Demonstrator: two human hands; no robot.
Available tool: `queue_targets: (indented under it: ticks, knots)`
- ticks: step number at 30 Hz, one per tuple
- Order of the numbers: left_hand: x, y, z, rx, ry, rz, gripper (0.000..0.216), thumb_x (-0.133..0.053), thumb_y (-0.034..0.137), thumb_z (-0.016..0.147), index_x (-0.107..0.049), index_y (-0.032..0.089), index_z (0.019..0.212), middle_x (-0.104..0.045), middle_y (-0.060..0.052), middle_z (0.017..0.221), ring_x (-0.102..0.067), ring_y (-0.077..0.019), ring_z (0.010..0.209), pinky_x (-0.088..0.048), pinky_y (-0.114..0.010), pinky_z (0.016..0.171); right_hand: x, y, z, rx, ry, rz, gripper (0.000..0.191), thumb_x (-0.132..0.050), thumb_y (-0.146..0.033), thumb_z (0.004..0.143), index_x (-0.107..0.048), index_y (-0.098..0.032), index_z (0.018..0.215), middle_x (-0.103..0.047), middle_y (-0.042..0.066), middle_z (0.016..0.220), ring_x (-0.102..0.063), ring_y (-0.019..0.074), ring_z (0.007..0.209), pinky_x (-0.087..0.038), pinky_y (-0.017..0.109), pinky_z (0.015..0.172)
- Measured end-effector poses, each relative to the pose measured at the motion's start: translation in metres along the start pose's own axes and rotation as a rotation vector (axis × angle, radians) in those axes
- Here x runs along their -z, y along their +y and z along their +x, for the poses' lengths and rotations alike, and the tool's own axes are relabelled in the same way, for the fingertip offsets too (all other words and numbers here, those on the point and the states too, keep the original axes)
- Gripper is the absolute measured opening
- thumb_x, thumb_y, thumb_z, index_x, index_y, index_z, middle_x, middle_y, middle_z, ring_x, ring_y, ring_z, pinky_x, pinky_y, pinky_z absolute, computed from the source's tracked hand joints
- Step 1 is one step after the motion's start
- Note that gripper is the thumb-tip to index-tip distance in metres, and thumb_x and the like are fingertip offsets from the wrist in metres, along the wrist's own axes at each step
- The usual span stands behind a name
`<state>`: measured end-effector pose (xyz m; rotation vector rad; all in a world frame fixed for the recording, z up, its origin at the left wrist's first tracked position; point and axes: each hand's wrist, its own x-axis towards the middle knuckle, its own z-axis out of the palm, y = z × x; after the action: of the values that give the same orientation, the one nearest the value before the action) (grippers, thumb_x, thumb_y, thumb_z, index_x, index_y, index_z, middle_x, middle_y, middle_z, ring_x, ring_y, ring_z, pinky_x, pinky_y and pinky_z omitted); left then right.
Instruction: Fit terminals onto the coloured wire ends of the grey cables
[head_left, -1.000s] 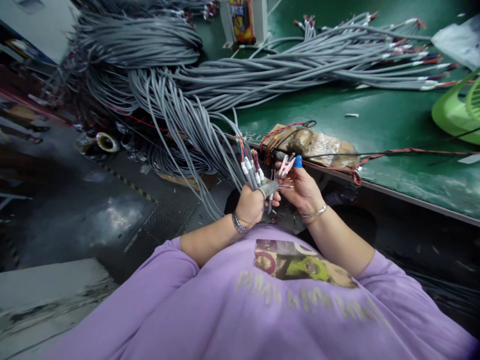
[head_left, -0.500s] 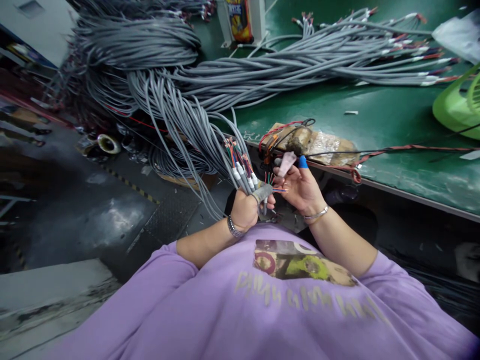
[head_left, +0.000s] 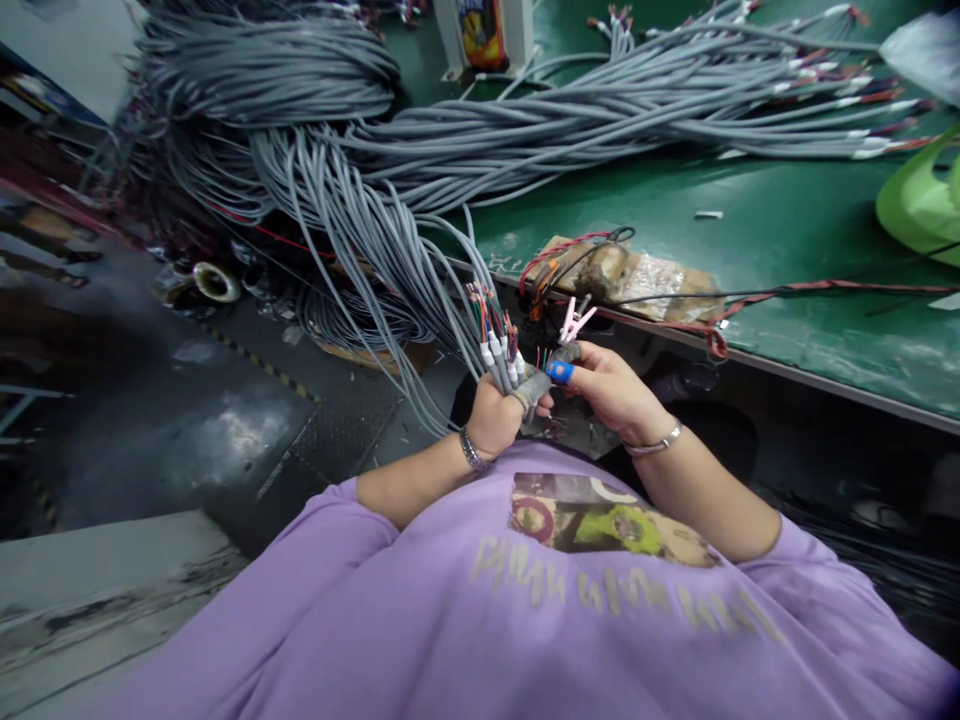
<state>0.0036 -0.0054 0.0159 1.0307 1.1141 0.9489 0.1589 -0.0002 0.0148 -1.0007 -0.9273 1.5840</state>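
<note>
My left hand point(head_left: 496, 418) is closed around a bundle of grey multi-core cables point(head_left: 424, 300); its thumb wears a grey wrap. White-sleeved cable ends with bare coloured wires point(head_left: 491, 325) stick up above that fist. Against the left thumb tip, my right hand point(head_left: 611, 390) pinches with its thumb, which carries a blue wrap point(head_left: 560, 372), and its grey-covered forefinger. A pink clip point(head_left: 576, 320), its two legs spread in a V, juts up from the right fingers. Thin green and red wires point(head_left: 541, 357) show beside the right thumb; whatever lies between the fingertips is hidden.
A green table point(head_left: 795, 225) runs along the far side, piled with long grey cables point(head_left: 570, 130). Near its edge lies a taped cardboard block point(head_left: 660, 290) with red and black leads. A light-green basket point(head_left: 919, 205) stands at the right. Coiled cables point(head_left: 360, 320) lie below left.
My right hand has turned from palm up with fingers spread to a pinch beside the left thumb. The pink clip now points upward with its legs visible. The view has shifted slightly.
</note>
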Motion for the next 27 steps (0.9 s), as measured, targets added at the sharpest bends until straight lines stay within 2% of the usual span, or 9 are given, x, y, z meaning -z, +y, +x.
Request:
queue_targets:
  ticks: [7,12,14,16,18,19,21,24,27]
  knots:
    - [-0.001,0.0,0.003,-0.003,0.003,0.01,0.035,-0.076,0.049,0.072,-0.065,0.015,0.066,-0.067,-0.002,0.059,-0.06,-0.0098,0.049,-0.05,-0.021,0.051,-0.005,0.007,-0.002,0.04,0.092,0.029,0.016,-0.079,-0.026,0.065,-0.065,-0.021,0.07,-0.06,-0.003,0.063,-0.047,0.0104,0.055,-0.036,0.026,0.053]
    - [-0.003,0.002,0.006,0.026,-0.045,-0.006,0.035,-0.078,0.047,0.069,-0.064,0.015,0.065,-0.066,-0.001,0.057,-0.059,-0.0092,0.048,-0.051,-0.021,0.05,-0.018,0.011,0.002,-0.076,0.088,0.262,0.014,-0.068,-0.025,0.068,-0.053,-0.024,0.069,-0.052,-0.004,0.053,-0.049,0.0134,0.047,-0.039,0.028,0.046]
    - [-0.002,0.002,0.005,0.032,-0.071,-0.005,0.035,-0.08,0.046,0.068,-0.064,0.015,0.064,-0.065,-0.001,0.057,-0.058,-0.0091,0.047,-0.05,-0.021,0.049,-0.012,0.012,0.01,-0.126,0.177,0.371,0.017,-0.067,-0.023,0.068,-0.05,-0.024,0.068,-0.051,-0.005,0.053,-0.046,0.0118,0.046,-0.039,0.027,0.044]
    - [-0.001,0.002,0.003,0.038,-0.076,-0.003,0.034,-0.08,0.045,0.068,-0.065,0.015,0.067,-0.065,-0.001,0.057,-0.059,-0.0096,0.047,-0.051,-0.021,0.049,0.002,0.011,0.018,-0.164,0.395,0.487,0.021,-0.067,-0.02,0.067,-0.047,-0.022,0.065,-0.049,-0.006,0.054,-0.042,0.008,0.047,-0.036,0.023,0.044]
    - [0.001,0.001,0.003,0.044,-0.055,-0.014,0.033,-0.08,0.045,0.067,-0.065,0.015,0.07,-0.066,-0.001,0.058,-0.06,-0.0101,0.048,-0.052,-0.022,0.05,0.015,0.011,0.021,-0.151,0.495,0.539,0.019,-0.068,-0.023,0.07,-0.05,-0.022,0.068,-0.051,-0.006,0.057,-0.044,0.0076,0.049,-0.039,0.021,0.046]
    - [0.002,0.001,0.003,0.046,-0.039,-0.025,0.033,-0.079,0.045,0.067,-0.065,0.015,0.071,-0.066,0.0,0.058,-0.06,-0.0101,0.049,-0.052,-0.022,0.051,0.02,0.011,0.021,-0.149,0.454,0.545,0.017,-0.07,-0.025,0.071,-0.053,-0.022,0.071,-0.054,-0.005,0.06,-0.046,0.008,0.052,-0.042,0.022,0.049]
    - [0.001,0.0,0.005,0.049,-0.012,-0.048,0.033,-0.079,0.044,0.067,-0.065,0.015,0.07,-0.065,0.0,0.057,-0.059,-0.0099,0.049,-0.052,-0.022,0.05,0.023,0.012,0.014,-0.213,0.275,0.514,0.018,-0.074,-0.032,0.07,-0.061,-0.022,0.078,-0.062,-0.003,0.069,-0.053,0.0101,0.058,-0.047,0.024,0.054]
    - [0.0,-0.002,0.008,0.041,-0.014,-0.056,0.033,-0.079,0.045,0.067,-0.064,0.015,0.068,-0.065,0.0,0.057,-0.059,-0.0096,0.048,-0.051,-0.022,0.05,0.015,0.013,0.001,-0.259,0.004,0.385,0.039,-0.08,-0.053,0.066,-0.068,-0.02,0.083,-0.068,0.002,0.076,-0.062,0.0156,0.067,-0.052,0.029,0.06]
    - [0.0,-0.003,0.009,0.04,-0.035,-0.037,0.034,-0.079,0.046,0.067,-0.064,0.015,0.066,-0.066,-0.001,0.058,-0.059,-0.0096,0.049,-0.051,-0.022,0.051,0.005,0.013,-0.006,-0.169,-0.044,0.244,0.044,-0.085,-0.057,0.063,-0.068,-0.02,0.081,-0.066,0.001,0.069,-0.06,0.0145,0.062,-0.048,0.028,0.057]
